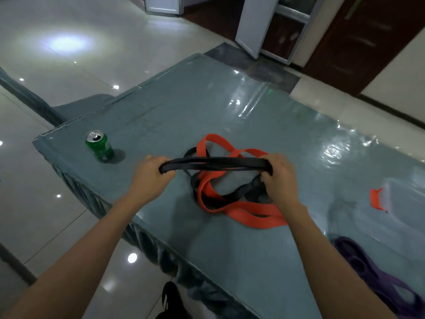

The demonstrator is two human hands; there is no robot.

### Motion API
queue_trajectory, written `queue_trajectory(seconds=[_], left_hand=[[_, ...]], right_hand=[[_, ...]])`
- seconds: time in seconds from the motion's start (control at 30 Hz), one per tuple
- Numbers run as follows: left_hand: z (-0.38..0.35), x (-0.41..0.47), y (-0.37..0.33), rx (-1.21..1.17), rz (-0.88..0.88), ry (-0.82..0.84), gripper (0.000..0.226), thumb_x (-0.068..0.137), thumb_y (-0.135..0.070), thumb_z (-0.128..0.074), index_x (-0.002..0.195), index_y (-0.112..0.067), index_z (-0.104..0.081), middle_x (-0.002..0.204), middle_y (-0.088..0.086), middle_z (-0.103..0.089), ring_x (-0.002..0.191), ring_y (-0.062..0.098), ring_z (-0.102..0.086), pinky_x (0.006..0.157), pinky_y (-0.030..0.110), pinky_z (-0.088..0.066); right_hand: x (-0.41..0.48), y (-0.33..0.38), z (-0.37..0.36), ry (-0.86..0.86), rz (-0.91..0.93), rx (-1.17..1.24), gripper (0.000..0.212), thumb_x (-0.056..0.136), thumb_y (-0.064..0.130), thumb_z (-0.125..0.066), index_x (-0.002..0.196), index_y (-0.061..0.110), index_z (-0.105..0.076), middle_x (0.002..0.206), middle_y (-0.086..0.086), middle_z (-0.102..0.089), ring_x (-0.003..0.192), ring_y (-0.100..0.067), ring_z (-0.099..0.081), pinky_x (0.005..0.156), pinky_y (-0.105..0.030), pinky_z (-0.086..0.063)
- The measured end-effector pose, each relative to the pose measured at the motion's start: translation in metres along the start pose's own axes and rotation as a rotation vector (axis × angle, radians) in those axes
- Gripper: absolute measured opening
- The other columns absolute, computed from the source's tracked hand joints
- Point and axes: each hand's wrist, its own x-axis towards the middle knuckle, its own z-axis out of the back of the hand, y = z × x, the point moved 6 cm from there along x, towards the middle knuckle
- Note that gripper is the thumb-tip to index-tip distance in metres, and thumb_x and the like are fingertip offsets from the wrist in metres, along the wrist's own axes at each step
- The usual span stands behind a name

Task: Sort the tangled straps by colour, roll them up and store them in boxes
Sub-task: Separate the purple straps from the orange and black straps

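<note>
While the flat orange strap [232, 203] is lying tangled on the grey table [161, 116], the left hand [150, 172] and right hand [279, 174] are each gripping an end of the black rubber strap [213, 163], probably stretching it clear for rolling

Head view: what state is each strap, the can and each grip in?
black strap: lifted, stretched between both grips
orange strap: unrolled, tangled with dark strap loops
purple strap: lying apart, unrolled
green can: upright
left grip: holds black strap
right grip: holds black strap
</note>
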Motion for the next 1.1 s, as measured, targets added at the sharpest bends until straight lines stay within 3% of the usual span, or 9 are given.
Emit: queue_trajectory(seconds=[0.2,0.33,0.47,0.53,0.6,0.7,0.87,0.97,1.1], left_hand=[[-0.035,-0.006,-0.066,-0.132,-0.088,0.074,0.024,0.077,-0.019,-0.07,0.09,-0.039,-0.065,0.066,-0.014,-0.062,0.062,-0.004,-0.058,0.054,0.021,-0.039],[-0.083,-0.03,-0.133,-0.142,-0.25,0.193,0.038,0.073,-0.023,-0.062,0.109,-0.035,-0.065,0.089,-0.003,-0.072,0.082,0.016,-0.067,0.074,0.039,-0.054],[-0.148,-0.07,-0.194,-0.113,-0.343,0.324,0.053,0.082,-0.014,-0.067,0.133,-0.025,-0.063,0.125,-0.007,-0.07,0.116,0.014,-0.064,0.101,0.036,-0.05],[-0.188,-0.095,-0.226,-0.098,-0.341,0.427,0.047,0.085,-0.01,-0.069,0.127,-0.03,-0.066,0.113,-0.009,-0.073,0.104,0.012,-0.069,0.092,0.034,-0.054],[-0.226,-0.119,-0.259,-0.128,-0.332,0.523,0.045,0.086,-0.006,-0.067,0.111,-0.044,-0.068,0.075,-0.016,-0.071,0.066,0.004,-0.067,0.061,0.025,-0.055],[-0.279,-0.155,-0.306,-0.195,-0.309,0.639,0.038,0.088,0.0,-0.063,0.102,-0.035,-0.072,0.049,-0.007,-0.058,0.04,0.007,-0.053,0.042,0.023,-0.043],[-0.349,-0.205,-0.371,-0.218,-0.352,0.75,0.044,0.083,0.004,-0.06,0.096,-0.035,-0.074,0.05,-0.009,-0.059,0.043,0.004,-0.051,0.045,0.021,-0.042],[-0.384,-0.224,-0.412,-0.218,-0.433,0.776,0.043,0.082,0.003,-0.069,0.094,-0.038,-0.073,0.074,-0.013,-0.071,0.063,-0.005,-0.059,0.061,0.011,-0.045],[-0.432,-0.247,-0.457,-0.183,-0.48,0.897,0.036,0.08,-0.01,-0.069,0.095,-0.041,-0.073,0.085,-0.017,-0.074,0.078,-0.003,-0.066,0.073,0.018,-0.051]], right_hand=[[-0.029,-0.042,0.078,-0.151,-0.08,0.047,0.037,0.072,-0.007,-0.066,0.105,0.009,-0.067,0.1,-0.009,-0.062,0.093,-0.035,-0.059,0.081,-0.047,-0.05],[-0.085,-0.096,0.13,-0.211,-0.16,0.058,0.03,0.079,-0.004,-0.068,0.106,0.008,-0.067,0.099,-0.008,-0.062,0.093,-0.031,-0.06,0.082,-0.04,-0.049],[-0.161,-0.158,0.17,-0.191,-0.284,0.073,0.03,0.085,-0.004,-0.065,0.113,0.006,-0.067,0.105,-0.01,-0.066,0.095,-0.029,-0.062,0.084,-0.031,-0.045],[-0.199,-0.187,0.188,-0.185,-0.355,0.07,0.029,0.088,-0.001,-0.063,0.114,0.01,-0.067,0.106,-0.007,-0.068,0.094,-0.025,-0.062,0.081,-0.024,-0.04],[-0.235,-0.215,0.206,-0.188,-0.429,0.075,0.028,0.089,0.001,-0.061,0.113,0.014,-0.067,0.105,-0.003,-0.068,0.093,-0.021,-0.061,0.079,-0.021,-0.038],[-0.283,-0.249,0.234,-0.187,-0.512,0.085,0.031,0.086,-0.001,-0.06,0.111,0.017,-0.068,0.103,-0.001,-0.069,0.092,-0.019,-0.061,0.078,-0.019,-0.037],[-0.359,-0.297,0.278,-0.2,-0.659,0.061,0.033,0.081,-0.001,-0.064,0.107,0.018,-0.071,0.097,-0.002,-0.071,0.089,-0.021,-0.062,0.073,-0.024,-0.039],[-0.394,-0.319,0.298,-0.2,-0.721,0.053,0.034,0.079,-0.003,-0.064,0.106,0.015,-0.072,0.098,-0.004,-0.071,0.092,-0.022,-0.063,0.077,-0.027,-0.042],[-0.431,-0.344,0.325,-0.258,-0.784,0.052,0.032,0.078,-0.005,-0.065,0.097,0.019,-0.072,0.09,0.006,-0.069,0.084,-0.011,-0.059,0.072,-0.018,-0.043]])
